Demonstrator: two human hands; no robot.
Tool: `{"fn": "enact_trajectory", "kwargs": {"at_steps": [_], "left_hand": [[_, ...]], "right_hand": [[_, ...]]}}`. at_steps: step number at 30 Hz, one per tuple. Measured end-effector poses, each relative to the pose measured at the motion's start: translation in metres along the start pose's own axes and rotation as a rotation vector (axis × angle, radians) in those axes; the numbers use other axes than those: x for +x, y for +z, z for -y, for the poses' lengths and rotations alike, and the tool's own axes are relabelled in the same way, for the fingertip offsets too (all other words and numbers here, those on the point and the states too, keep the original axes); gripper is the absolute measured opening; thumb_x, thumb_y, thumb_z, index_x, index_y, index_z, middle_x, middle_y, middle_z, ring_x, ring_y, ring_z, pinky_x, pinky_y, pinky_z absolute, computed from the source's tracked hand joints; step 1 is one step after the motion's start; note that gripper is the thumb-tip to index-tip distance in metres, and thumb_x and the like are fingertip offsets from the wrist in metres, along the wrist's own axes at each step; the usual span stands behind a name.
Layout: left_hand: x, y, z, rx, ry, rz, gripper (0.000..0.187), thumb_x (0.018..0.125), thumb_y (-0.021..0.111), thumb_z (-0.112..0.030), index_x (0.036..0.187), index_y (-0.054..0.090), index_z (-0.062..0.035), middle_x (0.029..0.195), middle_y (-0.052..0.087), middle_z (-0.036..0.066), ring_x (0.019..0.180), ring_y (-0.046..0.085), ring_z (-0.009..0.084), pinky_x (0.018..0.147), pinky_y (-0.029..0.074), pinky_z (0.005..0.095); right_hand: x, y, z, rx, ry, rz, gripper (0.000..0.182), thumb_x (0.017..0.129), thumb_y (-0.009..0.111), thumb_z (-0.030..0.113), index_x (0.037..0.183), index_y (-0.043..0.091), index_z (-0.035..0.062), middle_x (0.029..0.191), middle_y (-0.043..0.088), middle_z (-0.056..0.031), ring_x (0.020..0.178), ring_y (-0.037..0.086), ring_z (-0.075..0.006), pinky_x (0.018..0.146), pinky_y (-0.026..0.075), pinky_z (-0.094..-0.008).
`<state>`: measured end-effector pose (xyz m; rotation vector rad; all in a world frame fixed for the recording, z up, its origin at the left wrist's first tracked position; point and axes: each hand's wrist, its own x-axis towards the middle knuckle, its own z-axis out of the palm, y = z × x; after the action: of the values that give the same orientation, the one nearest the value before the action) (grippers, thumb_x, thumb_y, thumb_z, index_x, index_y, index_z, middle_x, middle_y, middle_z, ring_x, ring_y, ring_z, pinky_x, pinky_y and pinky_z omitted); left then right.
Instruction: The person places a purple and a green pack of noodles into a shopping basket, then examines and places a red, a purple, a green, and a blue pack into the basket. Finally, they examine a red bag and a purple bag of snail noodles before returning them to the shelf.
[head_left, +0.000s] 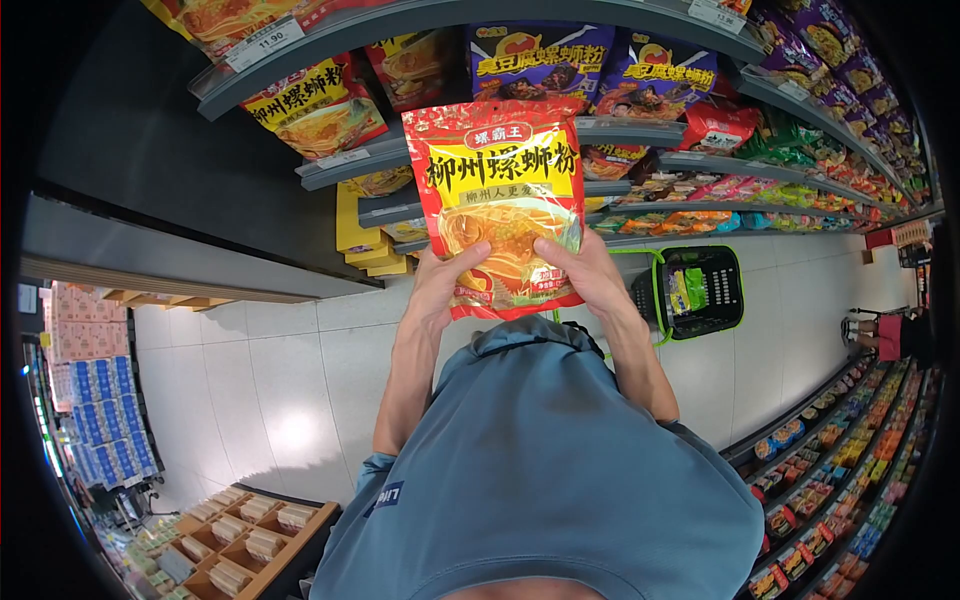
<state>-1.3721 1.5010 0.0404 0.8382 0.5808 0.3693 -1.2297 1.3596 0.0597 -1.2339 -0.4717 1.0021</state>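
Observation:
A red and yellow noodle packet (503,205) is held upright in front of the chest, its printed front facing the camera. My left hand (447,278) grips its lower left side, the thumb lying across the front. On the lower right side my right hand (588,272) holds it the same way. The fingers behind the packet are hidden. Just beyond it, shelves carry purple packets (537,60) and a similar red and yellow packet (313,105).
A black basket cart with green edges (703,292) stands on the tiled floor at the right, with packets inside. Shelves of goods (840,460) line the lower right. A wooden display (250,545) is at the lower left. A person (888,335) is at the far right.

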Motion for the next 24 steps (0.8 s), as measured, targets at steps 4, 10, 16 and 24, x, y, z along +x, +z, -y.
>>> {"fn": "enact_trajectory", "kwargs": {"at_steps": [4, 10, 16, 24], "left_hand": [[-0.001, -0.002, 0.002, -0.009, -0.026, 0.003, 0.044, 0.080, 0.067, -0.007, 0.119, 0.050, 0.0015, 0.111, 0.060, 0.012, 0.094, 0.062, 0.0189, 0.078, 0.053, 0.0312], [-0.002, -0.012, 0.012, -0.019, -0.043, 0.000, 0.044, 0.081, 0.067, -0.009, 0.120, 0.049, 0.0016, 0.111, 0.060, 0.012, 0.094, 0.062, 0.0192, 0.078, 0.052, 0.0313], [-0.011, -0.018, 0.014, -0.024, -0.062, -0.024, 0.046, 0.081, 0.066, -0.009, 0.122, 0.048, 0.0011, 0.115, 0.058, 0.014, 0.099, 0.061, 0.0216, 0.081, 0.052, 0.0338], [-0.021, -0.030, 0.015, -0.023, -0.080, -0.056, 0.043, 0.081, 0.067, -0.010, 0.118, 0.051, 0.0018, 0.110, 0.061, 0.013, 0.093, 0.063, 0.0202, 0.077, 0.053, 0.0319]], "right_hand": [[-0.001, 0.000, -0.003, -0.019, 0.024, -0.013, 0.040, 0.084, 0.065, 0.013, 0.118, 0.051, -0.0030, 0.111, 0.061, -0.0093, 0.096, 0.059, -0.0135, 0.085, 0.048, -0.0291], [-0.005, 0.003, -0.007, -0.012, 0.048, -0.008, 0.041, 0.085, 0.065, 0.014, 0.119, 0.051, -0.0030, 0.113, 0.060, -0.0100, 0.098, 0.058, -0.0143, 0.086, 0.047, -0.0294], [-0.008, 0.008, -0.016, -0.049, 0.062, -0.002, 0.041, 0.086, 0.064, 0.015, 0.120, 0.050, -0.0026, 0.114, 0.060, -0.0100, 0.099, 0.057, -0.0147, 0.087, 0.046, -0.0299], [-0.010, 0.020, -0.026, -0.028, 0.108, 0.001, 0.041, 0.086, 0.063, 0.015, 0.120, 0.050, -0.0028, 0.114, 0.059, -0.0102, 0.099, 0.057, -0.0150, 0.087, 0.046, -0.0297]]}}
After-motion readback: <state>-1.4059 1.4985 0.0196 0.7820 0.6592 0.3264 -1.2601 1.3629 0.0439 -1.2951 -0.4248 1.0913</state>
